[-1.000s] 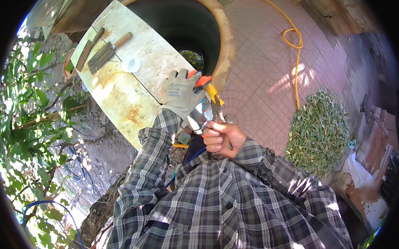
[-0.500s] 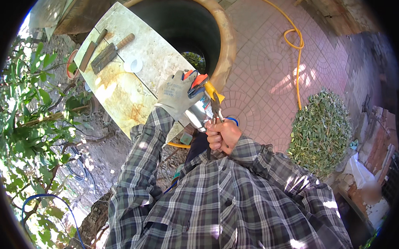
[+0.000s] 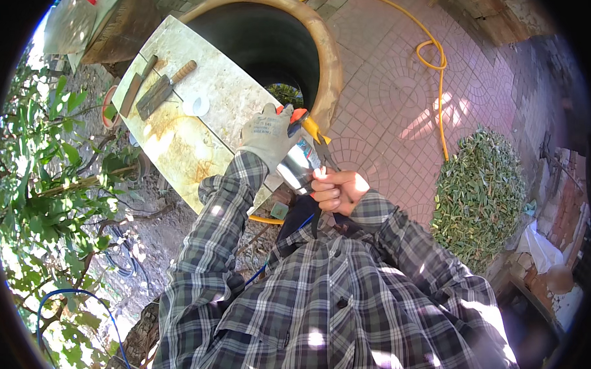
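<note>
My left hand (image 3: 266,135), in a light grey work glove, is closed around pliers (image 3: 314,129) with orange and yellow handles. The dark jaws point down to the right, toward my bare right hand (image 3: 340,188). Thumb and forefinger of that hand are pinched together just at the jaw tips. What they hold, if anything, is too small to make out. Directly below the glove, a shiny metal cylinder (image 3: 296,169) with a partly visible label sits by the table edge; part of it is hidden.
A stained tabletop (image 3: 230,95) carries a cleaver (image 3: 156,97), a second blade (image 3: 131,94) and a white round piece (image 3: 196,104). Behind it stands a large clay jar (image 3: 330,66). A yellow hose (image 3: 441,108) crosses the tiles near a heap of cut leaves (image 3: 481,197).
My right hand has shifted slightly right and up, and its fingers now lie nearer the jaw tips. The left hand still grips the pliers, a little further right.
</note>
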A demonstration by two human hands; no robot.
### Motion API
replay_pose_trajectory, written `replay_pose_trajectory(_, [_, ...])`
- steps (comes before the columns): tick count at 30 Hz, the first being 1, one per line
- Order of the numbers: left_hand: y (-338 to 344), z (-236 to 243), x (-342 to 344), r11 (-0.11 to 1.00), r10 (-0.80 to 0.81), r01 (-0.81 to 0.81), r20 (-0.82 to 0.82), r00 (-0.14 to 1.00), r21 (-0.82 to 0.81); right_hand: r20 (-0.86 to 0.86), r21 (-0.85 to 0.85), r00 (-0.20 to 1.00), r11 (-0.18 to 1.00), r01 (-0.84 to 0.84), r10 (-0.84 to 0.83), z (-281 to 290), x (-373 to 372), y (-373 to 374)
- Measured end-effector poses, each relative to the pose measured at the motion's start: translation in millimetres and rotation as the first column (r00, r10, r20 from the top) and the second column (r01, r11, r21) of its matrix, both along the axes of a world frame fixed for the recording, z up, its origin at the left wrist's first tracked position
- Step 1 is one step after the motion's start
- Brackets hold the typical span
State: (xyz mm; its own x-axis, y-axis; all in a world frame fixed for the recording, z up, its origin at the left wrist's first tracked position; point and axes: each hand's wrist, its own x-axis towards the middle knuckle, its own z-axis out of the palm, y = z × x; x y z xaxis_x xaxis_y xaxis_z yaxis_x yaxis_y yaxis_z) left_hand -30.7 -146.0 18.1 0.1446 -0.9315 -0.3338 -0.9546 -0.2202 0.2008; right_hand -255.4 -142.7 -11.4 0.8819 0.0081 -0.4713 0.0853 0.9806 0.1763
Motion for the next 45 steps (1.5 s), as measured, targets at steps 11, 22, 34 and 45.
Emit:
replay_pose_trajectory(11, [2.9,1.7,0.8,1.000,0.004,-0.004,0.029,1.000,0.025,-0.813,-0.463,0.582,0.580,-0.670,0.023,-10.3,12.5,12.6])
replay_pose_trajectory(22, [7.4,0.5,2.7,0.998,0.056,-0.056,-0.019,0.998,-0.001,0.139,0.172,0.980,0.978,0.116,-0.140,0.6,4.6,16.4])
replay_pose_trajectory(34, [34.0,0.9,26.3,0.998,0.023,-0.023,0.014,1.000,0.057,0.076,0.120,0.997,0.993,-0.009,0.000,2.3,21.5,34.2])
replay_pose_trajectory(45, [89.5,-18.0,39.7,0.920,0.189,-0.218,-0.120,0.975,-0.326,-0.345,-0.200,0.910,0.929,-0.311,0.230,28.5,46.8,39.5])
